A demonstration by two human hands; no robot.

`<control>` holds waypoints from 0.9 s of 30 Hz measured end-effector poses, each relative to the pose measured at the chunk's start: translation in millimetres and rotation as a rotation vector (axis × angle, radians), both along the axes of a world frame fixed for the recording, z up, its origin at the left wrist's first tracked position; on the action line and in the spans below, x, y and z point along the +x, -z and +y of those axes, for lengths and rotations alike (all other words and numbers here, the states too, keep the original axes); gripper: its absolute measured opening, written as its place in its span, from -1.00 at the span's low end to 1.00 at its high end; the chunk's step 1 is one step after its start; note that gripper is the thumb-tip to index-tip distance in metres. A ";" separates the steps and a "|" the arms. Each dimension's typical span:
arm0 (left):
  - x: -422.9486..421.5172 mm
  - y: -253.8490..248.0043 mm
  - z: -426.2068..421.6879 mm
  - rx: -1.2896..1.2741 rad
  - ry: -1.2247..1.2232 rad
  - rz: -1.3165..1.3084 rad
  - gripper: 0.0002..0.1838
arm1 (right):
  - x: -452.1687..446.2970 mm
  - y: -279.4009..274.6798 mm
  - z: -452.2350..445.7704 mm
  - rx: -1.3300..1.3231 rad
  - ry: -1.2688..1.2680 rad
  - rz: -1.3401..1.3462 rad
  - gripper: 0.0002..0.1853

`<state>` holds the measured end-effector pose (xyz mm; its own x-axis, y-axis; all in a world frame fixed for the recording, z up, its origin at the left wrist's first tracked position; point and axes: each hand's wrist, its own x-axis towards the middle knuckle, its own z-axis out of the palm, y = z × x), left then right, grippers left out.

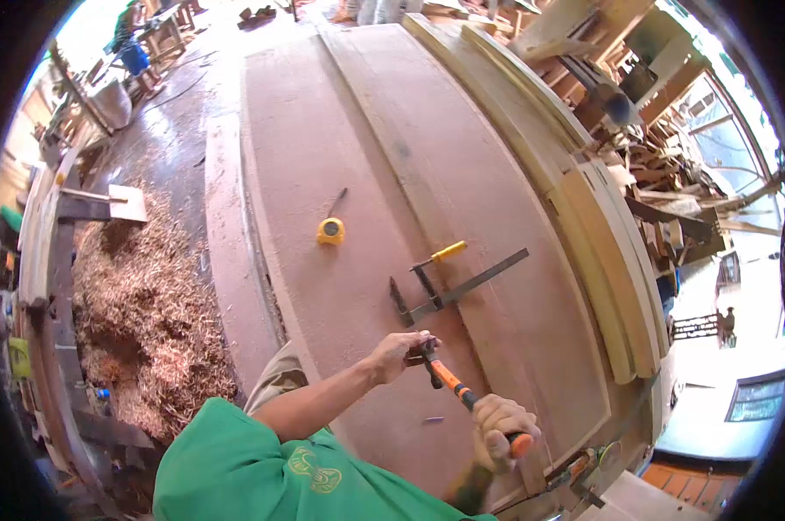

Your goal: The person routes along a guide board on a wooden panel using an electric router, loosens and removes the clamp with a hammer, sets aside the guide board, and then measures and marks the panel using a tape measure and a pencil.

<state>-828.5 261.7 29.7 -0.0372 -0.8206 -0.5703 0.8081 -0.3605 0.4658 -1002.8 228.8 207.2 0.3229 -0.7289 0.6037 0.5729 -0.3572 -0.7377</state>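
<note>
Hammer [449,379] w/ orange & black handle, held over the near part of a broad reddish-brown wood panel [323,113], btwn the person's two hands. Its long axis runs on a slant: dark head at upper L, by the L hand [401,354]; butt end at lower R, poking out past the R hand [503,427] w/ an orange tip. Can't tell if the head touches the panel.

Count: 1 hammer; 1 bar clamp [462,292] w/ 1 yellow handle, lying on the panel just beyond the L hand, its long bar slanting up to the R; 1 yellow tape measure [330,231], farther off & to the L; 1 thin dark tool [337,202] next to the tape, pointing away & a bit R; 1 small purple stick [433,420], lying crosswise nr the hammer, on the person's side.

R hand: closed, fingers wrapped round the lower handle nr the butt. L hand: partly closed, fingers bent at the hammer head, a bit of something dark by the fingertips; can't tell if it grips the head or a separate small piece.

Person wears a green shirt [236,469]. L of the panel, a big heap of wood shavings [149,295] on the floor. R, long boards [583,226] lie lengthwise alongside. Far upper L, 1 other person [133,54] in blue shorts.
</note>
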 end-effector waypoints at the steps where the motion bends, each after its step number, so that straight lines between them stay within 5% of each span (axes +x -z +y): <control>1: -0.5 0.2 6.9 0.061 -0.044 0.006 -0.62 | 3.8 -2.6 6.2 -0.005 -0.013 -0.009 -0.75; 4: -3.9 -10.7 32.4 -0.075 -0.149 -0.140 -0.77 | 9.4 -20.9 33.0 -0.067 -0.110 0.138 -0.72; 8: -6.0 -43.5 52.4 -0.340 -0.146 -0.348 -0.74 | -7.3 -36.3 56.2 -0.116 -0.108 0.214 -0.75; 11: -7.9 -110.1 55.0 -0.593 0.040 -0.584 -0.74 | -37.3 -28.6 59.6 -0.183 -0.025 0.327 -0.79; 13: -14.4 -129.4 50.0 -0.518 0.227 -0.659 -0.75 | -58.8 -16.8 82.5 -0.039 -0.053 0.471 -0.82; 17: -37.3 -51.6 50.7 -0.401 0.455 -0.839 -0.73 | -103.8 -13.2 133.2 0.205 0.073 0.611 -0.83; 20: -61.0 -3.4 69.4 -0.294 0.675 -1.237 -0.71 | -156.7 -13.9 176.7 0.340 0.275 0.716 -0.83; 24: -91.4 5.4 72.6 -0.254 0.670 -1.475 -0.66 | -206.8 -9.2 229.9 0.553 0.561 0.746 -0.82; 27: -113.3 19.4 63.7 -0.449 0.787 -1.656 -0.63 | -219.6 4.6 255.0 0.610 0.718 0.702 -0.82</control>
